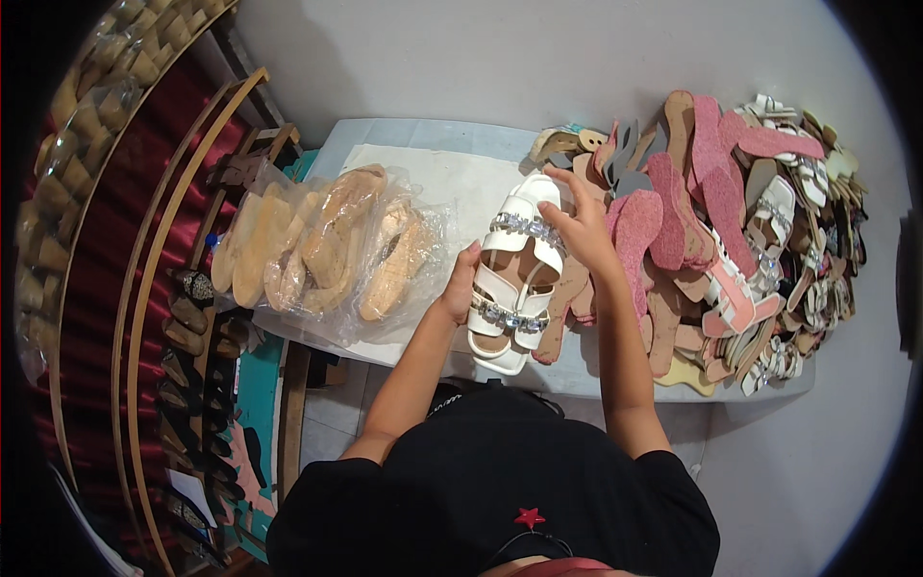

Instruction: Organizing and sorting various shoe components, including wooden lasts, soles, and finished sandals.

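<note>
A pair of white sandals (520,267) with broad straps and clear jewelled bands is held over the front of the table. They appear to overlap, with their toes pointing opposite ways. My left hand (458,291) is closed on their left side; its thumb shows along the edge and its other fingers are hidden underneath. Beside the far toe is my right hand (583,219), with its thumb and forefinger apart. The right thumb tip lies at the jewelled strap; whether it presses on it I cannot tell.
Clear plastic bags (332,245) of tan shoe soles lie on the table's left. To the right, pink insoles (716,173) and more sandals (774,212) form a heap against the wall. Wooden racks (144,279) with shoes and shoe forms stand at far left.
</note>
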A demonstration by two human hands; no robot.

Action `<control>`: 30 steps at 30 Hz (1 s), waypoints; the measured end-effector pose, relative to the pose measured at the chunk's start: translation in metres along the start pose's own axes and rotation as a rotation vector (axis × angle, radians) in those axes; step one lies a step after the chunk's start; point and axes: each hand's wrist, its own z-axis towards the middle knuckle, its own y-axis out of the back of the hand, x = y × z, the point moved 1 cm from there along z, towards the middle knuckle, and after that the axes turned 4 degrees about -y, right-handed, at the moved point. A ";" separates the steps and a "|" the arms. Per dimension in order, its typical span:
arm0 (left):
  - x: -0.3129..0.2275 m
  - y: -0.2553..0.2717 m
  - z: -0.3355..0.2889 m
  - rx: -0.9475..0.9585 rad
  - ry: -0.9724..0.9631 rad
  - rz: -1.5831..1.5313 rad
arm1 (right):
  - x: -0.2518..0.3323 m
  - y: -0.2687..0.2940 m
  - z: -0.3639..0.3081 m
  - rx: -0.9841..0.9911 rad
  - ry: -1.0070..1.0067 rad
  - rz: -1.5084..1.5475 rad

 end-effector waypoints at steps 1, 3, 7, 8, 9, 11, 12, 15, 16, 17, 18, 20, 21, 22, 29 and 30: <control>-0.001 -0.002 -0.002 -0.009 -0.015 0.000 | 0.001 -0.003 0.001 0.014 0.011 0.001; -0.009 -0.014 -0.009 -0.059 0.044 0.030 | -0.001 -0.008 0.001 0.015 0.080 0.093; -0.014 -0.012 -0.023 -0.090 0.025 0.030 | -0.005 -0.020 -0.003 0.111 0.002 0.132; -0.017 -0.011 -0.024 -0.097 0.020 0.028 | -0.002 -0.024 -0.003 0.151 0.003 0.160; -0.020 -0.010 -0.025 -0.110 0.016 0.060 | 0.000 -0.027 -0.002 0.158 0.005 0.161; -0.030 -0.007 -0.027 -0.126 0.010 0.091 | 0.006 -0.033 0.004 0.197 0.078 0.162; -0.039 -0.006 -0.027 -0.140 0.005 0.108 | 0.008 -0.036 0.009 0.200 0.081 0.163; -0.076 -0.004 -0.024 -0.171 -0.029 0.151 | 0.017 -0.043 0.028 0.128 0.190 0.140; -0.089 0.004 -0.022 -0.193 -0.092 0.238 | 0.022 -0.047 0.030 0.189 0.053 0.371; -0.104 0.013 -0.017 -0.218 -0.158 0.325 | 0.030 -0.054 0.033 0.253 -0.087 0.600; -0.123 0.010 -0.013 -0.212 -0.220 0.309 | 0.044 -0.059 0.035 0.325 -0.126 0.501; -0.165 0.009 -0.006 -0.225 -0.250 0.277 | 0.057 -0.078 0.050 0.499 -0.178 0.491; -0.182 0.028 0.004 -0.205 -0.267 0.292 | 0.075 -0.090 0.056 0.600 -0.245 0.538; -0.199 0.047 0.008 -0.194 -0.254 0.324 | 0.087 -0.106 0.061 0.549 -0.176 0.418; -0.302 0.142 0.047 -0.472 -0.351 0.903 | 0.115 -0.212 0.169 0.401 -0.016 0.336; -0.311 0.146 0.049 -0.454 -0.347 0.904 | 0.102 -0.225 0.190 0.322 -0.026 0.297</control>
